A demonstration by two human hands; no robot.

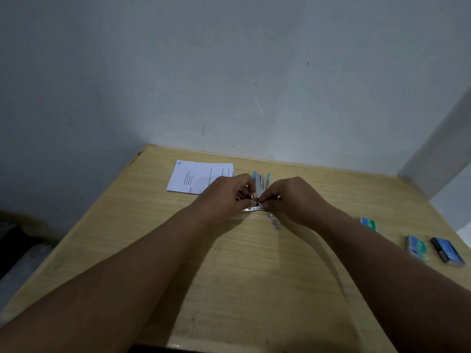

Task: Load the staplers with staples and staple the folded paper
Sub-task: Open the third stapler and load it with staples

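Note:
A blue stapler (260,183) stands on the wooden table (254,263) with its lid swung up, its metal base showing between my hands. My left hand (228,193) grips the stapler's body from the left, fingers curled. From the right, my right hand (290,196) pinches something small at the stapler's metal channel; what it pinches is too small to tell. The folded white paper (196,177) with printed text lies flat just behind my left hand. A few loose staple pieces (274,221) lie in front of the stapler.
Staple boxes lie at the right edge: a green one (368,223), a green-and-grey one (416,247) and a dark blue one (447,254). A grey wall rises right behind the table.

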